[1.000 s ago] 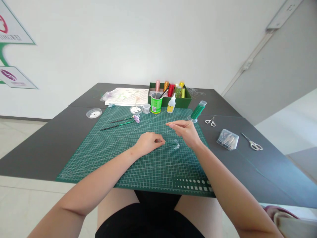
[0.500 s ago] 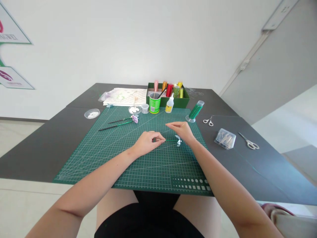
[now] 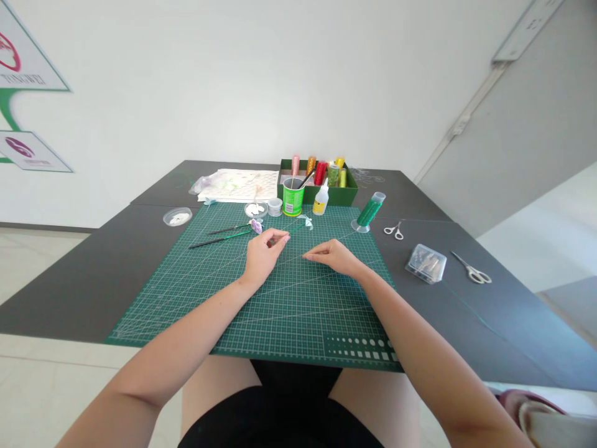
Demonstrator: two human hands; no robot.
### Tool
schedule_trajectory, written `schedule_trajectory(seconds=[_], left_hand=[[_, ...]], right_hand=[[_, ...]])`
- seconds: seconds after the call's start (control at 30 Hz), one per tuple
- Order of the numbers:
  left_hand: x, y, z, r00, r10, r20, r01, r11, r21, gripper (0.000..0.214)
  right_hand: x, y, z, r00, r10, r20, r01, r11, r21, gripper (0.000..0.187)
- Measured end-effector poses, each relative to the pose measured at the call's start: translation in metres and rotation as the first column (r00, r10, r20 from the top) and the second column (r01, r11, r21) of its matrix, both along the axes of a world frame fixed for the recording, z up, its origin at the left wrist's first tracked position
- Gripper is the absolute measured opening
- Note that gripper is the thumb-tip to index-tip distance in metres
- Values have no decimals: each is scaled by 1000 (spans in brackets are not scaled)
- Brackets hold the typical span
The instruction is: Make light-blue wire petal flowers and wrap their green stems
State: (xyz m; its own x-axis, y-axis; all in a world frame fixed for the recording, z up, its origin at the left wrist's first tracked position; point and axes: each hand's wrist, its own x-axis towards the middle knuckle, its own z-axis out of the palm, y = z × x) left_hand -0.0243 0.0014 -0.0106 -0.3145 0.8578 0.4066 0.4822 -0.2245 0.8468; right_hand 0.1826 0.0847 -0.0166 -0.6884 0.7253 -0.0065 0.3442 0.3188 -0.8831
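- Lying at the far left of the table, a small clear dish (image 3: 177,216) sits just off the cutting mat (image 3: 298,311), with two dark-stemmed pieces (image 3: 224,233) on the mat beside it, one tipped with a purple bloom.
- Left hand (image 3: 261,255) pinches the flower stem (image 3: 293,229) between thumb and forefinger, holding it raised just above the mat near its middle, with the pale flower (image 3: 306,221) at the stem's far end.
- Stem appears to be thin wire: very light and easily bent. The petals look fragile, so the bare stem, well short of the flower, seems the safer place to hold.
- Right hand (image 3: 336,256) hovers low over the mat, fingertips drawn together; whether a fine thread lies between them is too thin to tell.
- Green tube (image 3: 370,211), small scissors (image 3: 394,230), a clear plastic box (image 3: 425,263) and large scissors (image 3: 471,269) lie to the right.
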Motion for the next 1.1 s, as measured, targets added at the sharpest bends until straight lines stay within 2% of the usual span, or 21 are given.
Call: schedule_trajectory(seconds=[0.17, 0.3, 0.43, 0.5, 0.6, 0.73, 0.87, 1.1], left_hand=[[-6, 6, -3, 999, 33, 9, -33, 999, -22, 16], [-8, 5, -2, 995, 55, -88, -62, 995, -76, 13], [-7, 4, -1, 987, 3, -161, -27, 989, -149, 12], [-5, 3, -2, 982, -60, -176, 26, 981, -194, 11], [-1, 0, -3, 952, -217, -218, 160, 955, -251, 11], [5, -4, -3, 868, -391, -305, 309, 907, -286, 13], [10, -7, -1, 816, -467, -340, 387, 879, -280, 12], [16, -12, 5, 762, -542, -355, 466, 839, -281, 11]], right_hand=[[3, -2, 8, 986, 164, 18, -162, 984, -76, 27], [7, -7, 23, 963, 270, 23, -266, 958, -110, 31], [9, -16, 36, 921, 388, 9, -380, 907, -183, 30], [10, -19, 40, 916, 398, -44, -398, 895, -199, 30], [12, -21, 44, 932, 332, -147, -355, 917, -184, 28], [15, -18, 42, 946, 120, -303, -185, 963, -196, 29], [14, -15, 35, 912, -57, -405, -41, 972, -230, 33], [9, -9, 27, 899, -210, -383, 142, 970, -199, 41]])
